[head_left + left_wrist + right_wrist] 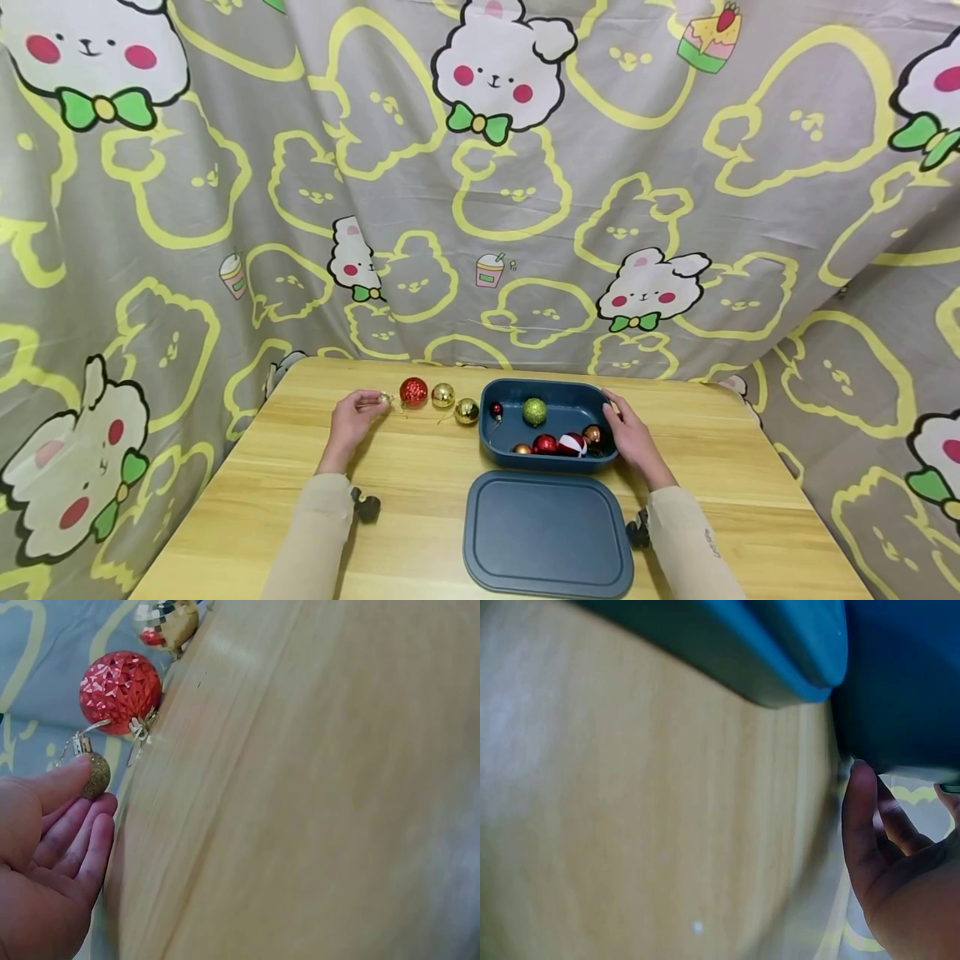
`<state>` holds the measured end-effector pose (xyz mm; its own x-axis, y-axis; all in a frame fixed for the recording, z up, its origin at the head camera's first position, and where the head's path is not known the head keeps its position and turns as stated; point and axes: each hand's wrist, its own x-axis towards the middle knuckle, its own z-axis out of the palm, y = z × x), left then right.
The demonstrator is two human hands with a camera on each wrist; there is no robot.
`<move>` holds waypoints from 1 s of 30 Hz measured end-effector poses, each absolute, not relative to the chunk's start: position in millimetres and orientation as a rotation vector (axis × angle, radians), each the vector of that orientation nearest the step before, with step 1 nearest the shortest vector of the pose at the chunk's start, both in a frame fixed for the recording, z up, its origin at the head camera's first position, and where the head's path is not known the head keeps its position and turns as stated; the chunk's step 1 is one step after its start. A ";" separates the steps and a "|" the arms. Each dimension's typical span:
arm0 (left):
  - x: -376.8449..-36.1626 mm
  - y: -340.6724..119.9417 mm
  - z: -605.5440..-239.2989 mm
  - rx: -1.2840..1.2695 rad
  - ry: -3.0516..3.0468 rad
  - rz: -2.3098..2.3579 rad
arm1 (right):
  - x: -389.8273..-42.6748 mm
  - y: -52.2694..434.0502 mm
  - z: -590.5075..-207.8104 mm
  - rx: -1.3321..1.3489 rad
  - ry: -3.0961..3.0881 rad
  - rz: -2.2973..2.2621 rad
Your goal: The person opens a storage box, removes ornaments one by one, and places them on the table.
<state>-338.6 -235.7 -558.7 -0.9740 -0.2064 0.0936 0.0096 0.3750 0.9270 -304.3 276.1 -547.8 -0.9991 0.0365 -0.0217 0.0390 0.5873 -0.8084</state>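
From the head view, the left hand [351, 421] sets a small gold bauble [384, 399] at the end of a row on the table [420, 508] — beside a red ball [413, 392] — while the right hand [630, 433] steadies the blue box [551, 454]. At the left wrist, thumb and fingers [71, 840] pinch the bauble lightly; it seems about to be let go. At the right wrist, the thumb presses the box wall, fingers curled behind it

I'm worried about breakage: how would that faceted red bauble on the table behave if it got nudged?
The red bauble is round and sits on the smooth wooden table, so it would probably roll, perhaps unevenly because of its cap and bow. It looks hollow and light, likely fragile. The left hand pinches a small gold bauble right beside it.
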 end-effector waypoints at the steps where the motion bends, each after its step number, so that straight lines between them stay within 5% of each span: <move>1: -338.9 -235.5 -558.8 0.174 -2.445 -1.644 | -304.4 276.1 -547.8 0.065 2.798 -1.427; 30: -342.1 -231.1 -563.1 0.193 -2.512 -1.638 | -305.7 276.3 -549.4 0.076 2.794 -1.425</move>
<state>-342.1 -231.1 -563.1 -0.9824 -0.1814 0.0440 -0.0329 0.4004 0.9158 -305.7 276.3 -549.4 -0.9988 0.0410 -0.0260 0.0451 0.5862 -0.8089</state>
